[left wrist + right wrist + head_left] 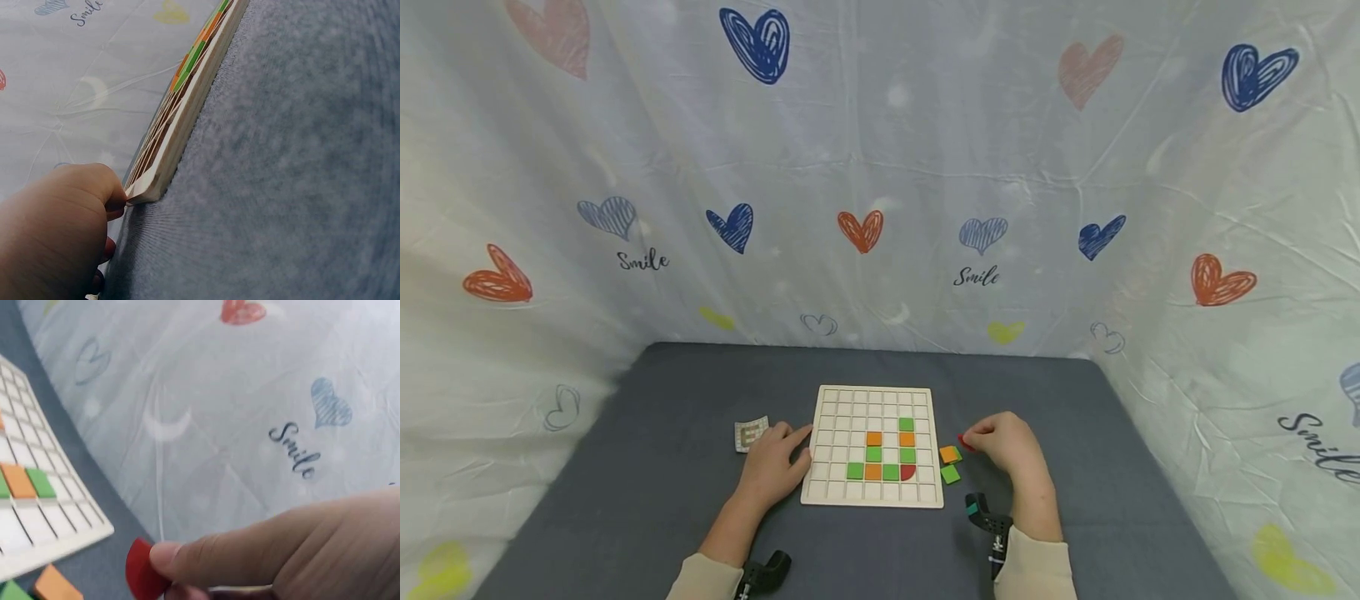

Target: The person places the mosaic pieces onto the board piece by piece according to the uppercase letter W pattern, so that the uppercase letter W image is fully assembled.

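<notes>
In the head view, a wooden grid board (pixel 835 504) lies mid-table with several green tiles (pixel 855 471), 3 orange tiles (pixel 874 438) and a red rounded tile (pixel 907 472) in its cells. My left hand (pixel 767 467) rests at the board's left edge, thumb and forefinger extended toward it; the left wrist view shows the thumb at the near corner. Just right of the board, my right hand (pixel 1009 442) pinches another red rounded tile (pixel 144 572) between thumb and fingers. Between board and right hand lie a loose orange tile (pixel 950 455) overlapping a green one, and a separate green tile (pixel 951 474).
A small printed card (pixel 749 434) lies beside my left hand, partly behind its fingers. The dark grey cloth (pixel 715 375) covers the table. A white curtain (pixel 895 125) with printed hearts hangs round the back and sides.
</notes>
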`<state>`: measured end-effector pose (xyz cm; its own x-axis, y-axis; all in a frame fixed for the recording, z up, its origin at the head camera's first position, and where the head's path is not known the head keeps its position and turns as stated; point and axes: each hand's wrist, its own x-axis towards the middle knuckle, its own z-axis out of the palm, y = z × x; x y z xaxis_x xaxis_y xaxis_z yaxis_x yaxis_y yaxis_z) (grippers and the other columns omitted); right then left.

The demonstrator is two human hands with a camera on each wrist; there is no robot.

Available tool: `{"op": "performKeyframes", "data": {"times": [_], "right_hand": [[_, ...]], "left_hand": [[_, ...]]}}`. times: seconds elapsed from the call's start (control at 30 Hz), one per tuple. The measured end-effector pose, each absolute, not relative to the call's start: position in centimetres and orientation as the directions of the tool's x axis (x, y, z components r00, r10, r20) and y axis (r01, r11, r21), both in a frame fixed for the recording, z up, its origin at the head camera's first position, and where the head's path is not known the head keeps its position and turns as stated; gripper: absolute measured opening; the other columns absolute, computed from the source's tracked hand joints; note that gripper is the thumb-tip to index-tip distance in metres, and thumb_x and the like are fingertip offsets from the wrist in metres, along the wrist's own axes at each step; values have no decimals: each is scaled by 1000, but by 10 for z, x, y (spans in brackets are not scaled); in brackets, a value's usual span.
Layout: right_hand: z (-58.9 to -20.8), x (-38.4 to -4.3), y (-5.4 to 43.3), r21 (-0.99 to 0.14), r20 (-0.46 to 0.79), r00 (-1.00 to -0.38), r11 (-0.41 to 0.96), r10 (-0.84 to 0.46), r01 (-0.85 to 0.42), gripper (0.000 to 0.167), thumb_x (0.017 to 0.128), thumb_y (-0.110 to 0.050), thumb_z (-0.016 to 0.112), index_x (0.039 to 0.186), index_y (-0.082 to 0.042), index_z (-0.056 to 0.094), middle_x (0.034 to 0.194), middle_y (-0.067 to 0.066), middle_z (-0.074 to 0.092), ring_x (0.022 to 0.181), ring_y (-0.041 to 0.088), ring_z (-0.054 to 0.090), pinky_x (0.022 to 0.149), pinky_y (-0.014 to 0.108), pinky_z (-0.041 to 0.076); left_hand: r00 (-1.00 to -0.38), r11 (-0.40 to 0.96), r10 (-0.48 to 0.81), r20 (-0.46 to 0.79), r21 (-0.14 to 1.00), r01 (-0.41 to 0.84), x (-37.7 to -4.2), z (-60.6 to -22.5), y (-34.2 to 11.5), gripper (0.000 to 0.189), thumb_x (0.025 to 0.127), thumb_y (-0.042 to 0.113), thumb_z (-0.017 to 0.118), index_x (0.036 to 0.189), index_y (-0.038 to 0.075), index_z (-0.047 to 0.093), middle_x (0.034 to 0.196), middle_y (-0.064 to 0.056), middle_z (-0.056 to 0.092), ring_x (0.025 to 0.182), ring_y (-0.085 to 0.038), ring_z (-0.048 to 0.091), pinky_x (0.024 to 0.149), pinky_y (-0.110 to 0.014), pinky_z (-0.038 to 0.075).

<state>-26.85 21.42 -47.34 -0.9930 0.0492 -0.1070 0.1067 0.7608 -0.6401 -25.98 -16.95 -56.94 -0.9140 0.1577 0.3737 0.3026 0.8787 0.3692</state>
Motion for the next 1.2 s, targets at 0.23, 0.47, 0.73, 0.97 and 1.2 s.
{"op": "performKeyframes", "data": {"times": [0.23, 0.47, 0.73, 0.97, 1.2], "right_hand": [[-462, -267, 193, -772, -49, -999, 634, 20, 51, 15, 94, -21, 76, 94, -8, 83, 102, 6, 74, 94, 25, 62, 81, 47, 51], [-461, -267, 166, -841, -23, -1000, 541, 5, 22, 13, 93, -18, 77, 93, -7, 83, 96, 5, 75, 94, 25, 64, 79, 43, 52], [-464, -267, 139, -871, 26, -995, 485, -97, -70, 11, 93, -22, 78, 91, -13, 84, 88, -1, 73, 75, 20, 55, 62, 32, 44], [-471, -269, 123, -879, 75, -981, 453, -177, -149, 11, 94, -22, 76, 96, -14, 84, 91, -3, 73, 69, 21, 50, 57, 32, 41], [-479, -268, 103, -895, 70, -978, 420, -197, -149, 15, 96, -23, 74, 102, -14, 83, 101, -1, 75, 67, 16, 53, 58, 32, 44]], "left_hand": [[-916, 878, 155, 369, 374, 299, -260, -570, -170, 40, 94, 18, 68, 133, 10, 71, 81, 2, 44, 64, -12, 32, 63, -33, 32], [-917, 874, 146, 371, 386, 295, -259, -571, -169, 40, 94, 17, 67, 132, 10, 72, 81, 2, 44, 64, -13, 31, 64, -34, 33], [-912, 875, 144, 384, 381, 299, -260, -570, -168, 39, 93, 16, 68, 131, 9, 73, 81, 2, 45, 64, -12, 32, 62, -33, 33], [-914, 875, 144, 380, 382, 297, -261, -570, -168, 39, 93, 16, 68, 131, 9, 72, 81, 2, 45, 64, -12, 32, 63, -33, 33], [-917, 880, 141, 372, 378, 288, -261, -569, -168, 40, 93, 16, 68, 132, 10, 72, 82, 2, 45, 65, -12, 32, 63, -34, 33]]}}
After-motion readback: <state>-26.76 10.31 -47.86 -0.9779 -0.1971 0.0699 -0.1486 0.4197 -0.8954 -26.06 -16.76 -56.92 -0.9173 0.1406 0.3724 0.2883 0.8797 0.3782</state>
